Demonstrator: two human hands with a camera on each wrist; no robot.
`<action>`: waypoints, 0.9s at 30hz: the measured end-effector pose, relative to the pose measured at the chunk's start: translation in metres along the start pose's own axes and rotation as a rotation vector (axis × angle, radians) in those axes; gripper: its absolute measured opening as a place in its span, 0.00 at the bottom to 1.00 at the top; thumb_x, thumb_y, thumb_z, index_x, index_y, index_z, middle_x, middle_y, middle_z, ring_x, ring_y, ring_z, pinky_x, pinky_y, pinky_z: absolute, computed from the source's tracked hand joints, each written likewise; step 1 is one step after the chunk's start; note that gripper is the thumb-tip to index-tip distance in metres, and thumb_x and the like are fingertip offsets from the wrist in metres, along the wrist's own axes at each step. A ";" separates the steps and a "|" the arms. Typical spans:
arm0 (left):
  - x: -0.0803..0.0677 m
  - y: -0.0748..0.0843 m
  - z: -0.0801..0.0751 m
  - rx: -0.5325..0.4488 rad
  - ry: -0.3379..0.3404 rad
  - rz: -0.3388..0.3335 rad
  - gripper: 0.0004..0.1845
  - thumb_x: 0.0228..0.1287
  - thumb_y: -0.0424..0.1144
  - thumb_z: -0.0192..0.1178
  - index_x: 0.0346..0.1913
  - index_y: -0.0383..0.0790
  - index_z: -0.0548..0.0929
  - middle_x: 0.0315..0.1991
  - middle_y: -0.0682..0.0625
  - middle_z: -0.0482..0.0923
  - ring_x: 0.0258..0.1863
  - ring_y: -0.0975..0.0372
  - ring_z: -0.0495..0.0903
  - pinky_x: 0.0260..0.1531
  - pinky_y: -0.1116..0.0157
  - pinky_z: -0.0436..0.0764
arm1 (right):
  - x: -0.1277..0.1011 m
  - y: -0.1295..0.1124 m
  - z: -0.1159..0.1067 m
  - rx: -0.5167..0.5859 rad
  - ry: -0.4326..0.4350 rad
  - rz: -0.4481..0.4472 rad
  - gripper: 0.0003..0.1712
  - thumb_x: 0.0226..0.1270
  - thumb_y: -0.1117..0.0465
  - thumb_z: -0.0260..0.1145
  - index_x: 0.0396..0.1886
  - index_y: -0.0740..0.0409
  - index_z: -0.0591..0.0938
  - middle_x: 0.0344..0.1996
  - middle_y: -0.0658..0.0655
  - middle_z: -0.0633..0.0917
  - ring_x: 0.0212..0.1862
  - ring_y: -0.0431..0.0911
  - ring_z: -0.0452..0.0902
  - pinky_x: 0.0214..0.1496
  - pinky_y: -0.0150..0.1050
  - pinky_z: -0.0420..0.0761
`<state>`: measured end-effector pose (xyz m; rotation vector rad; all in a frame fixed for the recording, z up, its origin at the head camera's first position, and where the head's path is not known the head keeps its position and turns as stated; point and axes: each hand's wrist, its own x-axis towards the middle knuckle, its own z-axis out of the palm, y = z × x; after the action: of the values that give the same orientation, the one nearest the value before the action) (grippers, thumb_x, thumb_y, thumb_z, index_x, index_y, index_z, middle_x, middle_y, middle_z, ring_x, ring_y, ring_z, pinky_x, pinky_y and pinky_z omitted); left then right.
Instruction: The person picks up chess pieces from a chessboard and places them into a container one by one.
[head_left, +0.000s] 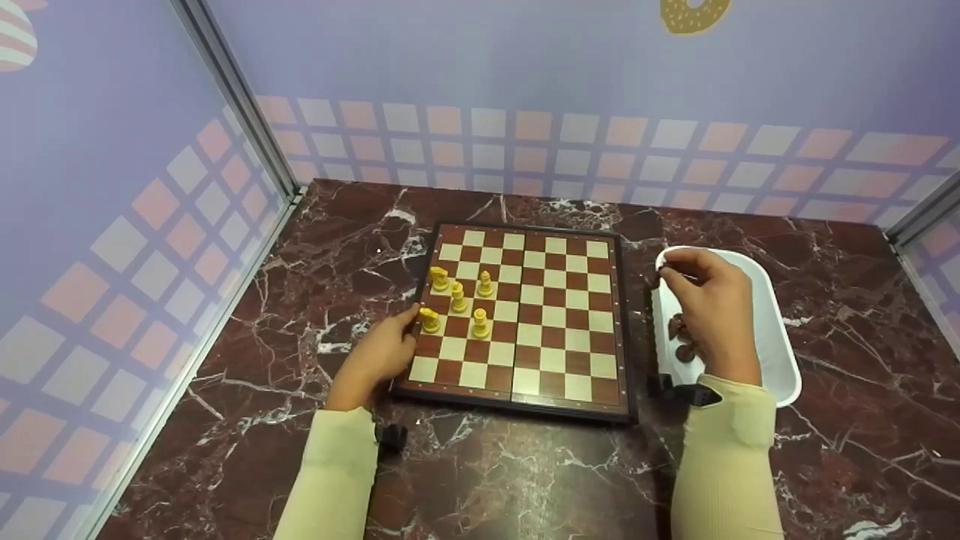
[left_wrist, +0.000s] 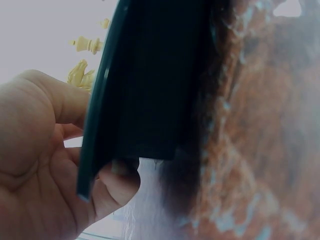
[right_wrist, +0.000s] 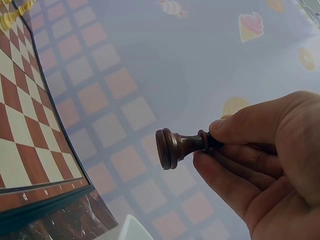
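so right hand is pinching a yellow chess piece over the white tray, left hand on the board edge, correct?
Not quite: the piece in the right hand is a dark brown chess piece, as the right wrist view shows. White plastic tray and left hand on the brown-and-cream chessboard edge are correct.

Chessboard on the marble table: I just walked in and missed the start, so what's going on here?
A person is handling chess pieces. The right hand pinches a brown chess piece above the white tray, where more brown pieces lie. The left hand grips the left edge of the chessboard. Five yellow pieces stand on the board's left half.
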<state>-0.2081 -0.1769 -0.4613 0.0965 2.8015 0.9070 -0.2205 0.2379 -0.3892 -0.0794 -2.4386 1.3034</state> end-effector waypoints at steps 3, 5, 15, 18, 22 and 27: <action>0.000 0.000 0.000 0.005 0.000 -0.002 0.31 0.66 0.33 0.45 0.74 0.39 0.60 0.68 0.35 0.67 0.53 0.49 0.76 0.53 0.50 0.74 | 0.001 0.002 -0.002 -0.012 0.013 -0.011 0.11 0.61 0.62 0.68 0.44 0.57 0.87 0.37 0.53 0.88 0.36 0.27 0.79 0.40 0.22 0.75; 0.000 0.000 0.000 0.008 -0.002 -0.003 0.32 0.66 0.33 0.45 0.74 0.40 0.60 0.68 0.35 0.67 0.48 0.50 0.78 0.50 0.52 0.75 | 0.002 0.003 -0.004 -0.021 0.018 -0.013 0.11 0.61 0.63 0.68 0.44 0.58 0.87 0.38 0.55 0.88 0.37 0.26 0.78 0.40 0.22 0.75; 0.001 -0.001 -0.001 0.008 -0.013 -0.011 0.32 0.66 0.33 0.45 0.75 0.42 0.59 0.70 0.37 0.65 0.33 0.52 0.74 0.37 0.58 0.72 | 0.005 0.012 -0.013 -0.038 0.048 0.017 0.12 0.60 0.65 0.68 0.44 0.61 0.87 0.37 0.53 0.87 0.35 0.26 0.77 0.37 0.23 0.74; 0.001 0.000 -0.001 0.009 -0.008 -0.002 0.32 0.66 0.33 0.45 0.74 0.41 0.59 0.69 0.36 0.65 0.43 0.49 0.77 0.43 0.55 0.73 | 0.005 0.014 -0.015 -0.058 0.044 0.033 0.12 0.60 0.64 0.68 0.44 0.60 0.87 0.36 0.51 0.87 0.35 0.26 0.77 0.38 0.24 0.74; 0.000 0.001 -0.001 0.015 -0.004 0.006 0.32 0.66 0.33 0.45 0.74 0.40 0.59 0.69 0.35 0.65 0.49 0.49 0.76 0.48 0.53 0.73 | 0.005 0.017 -0.018 -0.092 0.025 0.053 0.13 0.62 0.61 0.68 0.45 0.58 0.87 0.39 0.53 0.87 0.36 0.26 0.76 0.40 0.26 0.73; 0.000 0.001 0.000 0.020 0.004 0.012 0.32 0.66 0.33 0.45 0.74 0.39 0.60 0.68 0.35 0.66 0.48 0.49 0.77 0.48 0.52 0.74 | 0.004 0.019 -0.021 -0.124 0.012 0.073 0.13 0.63 0.58 0.67 0.46 0.55 0.87 0.42 0.56 0.88 0.36 0.26 0.75 0.42 0.28 0.72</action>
<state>-0.2082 -0.1767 -0.4607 0.1153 2.8175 0.8824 -0.2197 0.2660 -0.3930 -0.2102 -2.5259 1.1762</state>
